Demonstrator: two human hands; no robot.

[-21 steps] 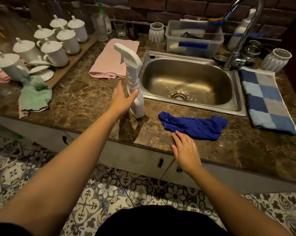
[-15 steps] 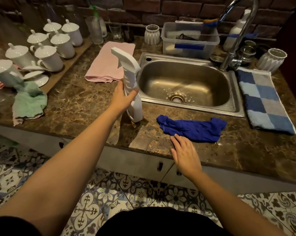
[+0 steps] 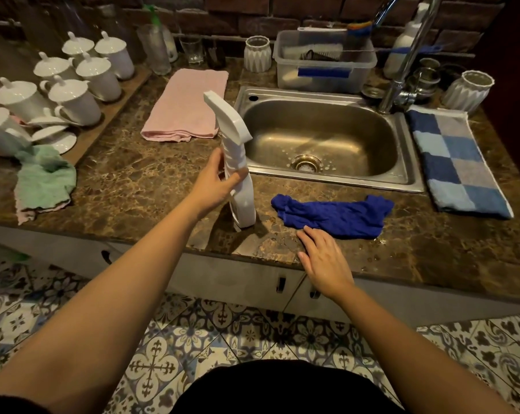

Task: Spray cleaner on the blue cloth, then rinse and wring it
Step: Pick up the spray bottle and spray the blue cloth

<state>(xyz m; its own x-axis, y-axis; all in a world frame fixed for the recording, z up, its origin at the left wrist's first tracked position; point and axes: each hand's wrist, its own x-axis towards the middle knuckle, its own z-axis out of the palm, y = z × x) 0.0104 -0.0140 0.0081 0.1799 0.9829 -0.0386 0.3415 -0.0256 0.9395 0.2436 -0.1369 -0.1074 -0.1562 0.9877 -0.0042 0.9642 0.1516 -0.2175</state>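
A white spray bottle (image 3: 243, 201) stands upright on the brown marble counter (image 3: 139, 180), just in front of the sink's left corner. My left hand (image 3: 215, 182) wraps its neck, thumb on the near side and fingers behind. The blue cloth (image 3: 336, 215) lies crumpled on the counter to the right of the bottle, in front of the steel sink (image 3: 327, 138). My right hand (image 3: 324, 261) rests flat on the counter edge, fingers spread, its fingertips touching the cloth's near edge.
A pink towel (image 3: 187, 107) lies left of the sink and a checked blue towel (image 3: 455, 162) to its right. A green cloth (image 3: 43, 180) and several white lidded cups (image 3: 73, 97) crowd the left. A tap (image 3: 402, 61), a plastic tub (image 3: 324, 65) and jars stand at the back.
My left hand has closed around the spray bottle's neck; before, it was open beside it. My right hand has shifted slightly towards the blue cloth.
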